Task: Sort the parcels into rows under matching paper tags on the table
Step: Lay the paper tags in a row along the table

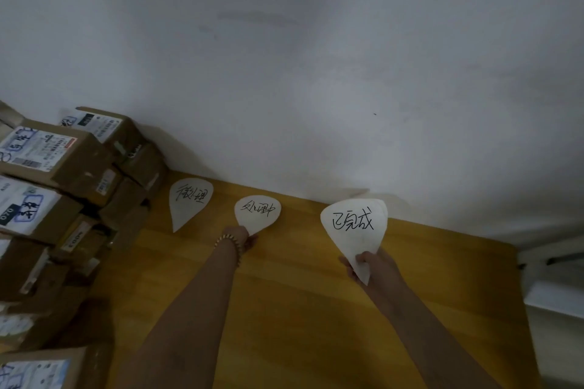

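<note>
Three white teardrop paper tags with handwritten black characters are near the far edge of the wooden table (300,309). The left tag (189,201) lies flat by the boxes. My left hand (243,238) pinches the tip of the middle tag (257,213), which rests on the table. My right hand (368,265) holds the right tag (354,227) by its pointed end, lifted a little off the surface. Cardboard parcels (57,161) with shipping labels are stacked at the left.
A white wall (316,73) runs right behind the table's far edge. The parcel stack fills the table's left side down to the near corner (41,369). Past the table's right edge is a white ledge (556,290).
</note>
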